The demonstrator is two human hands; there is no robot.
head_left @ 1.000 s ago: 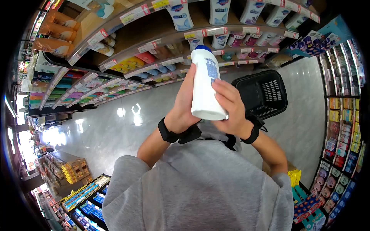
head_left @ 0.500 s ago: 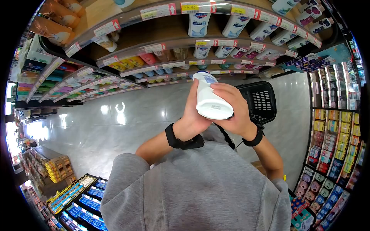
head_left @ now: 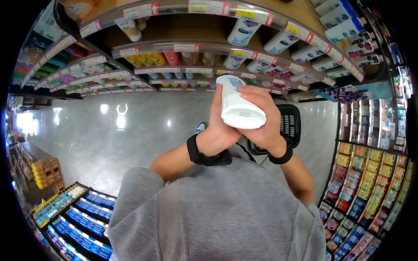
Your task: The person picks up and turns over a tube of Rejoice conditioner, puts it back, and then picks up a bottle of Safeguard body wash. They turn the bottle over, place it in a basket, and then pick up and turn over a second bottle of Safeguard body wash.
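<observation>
Both my hands are closed around a white plastic bottle (head_left: 240, 104), raised in front of my chest. Its flat base, with small printed text, faces toward me, and the blue cap end points at the shelves. My left hand (head_left: 220, 132) grips the left side and underside, with the thumb along the edge. From the right, my right hand (head_left: 269, 119) wraps its fingers over the upper face, partly covering a blue label. Black bands circle both wrists.
A black shopping basket (head_left: 289, 124) is below my right hand. Ahead, a curved shelf unit (head_left: 191, 47) holds similar white bottles (head_left: 244, 32) behind price tags. Packed shelves (head_left: 370, 174) stand at right, blue boxed goods (head_left: 89, 219) at lower left. Grey tiled floor (head_left: 143, 126) spreads between.
My view has shifted, so the shelves appear lower and a blue-and-white shoe now shows beside my left hand. Both hands still hold the bottle, its base turned slightly.
</observation>
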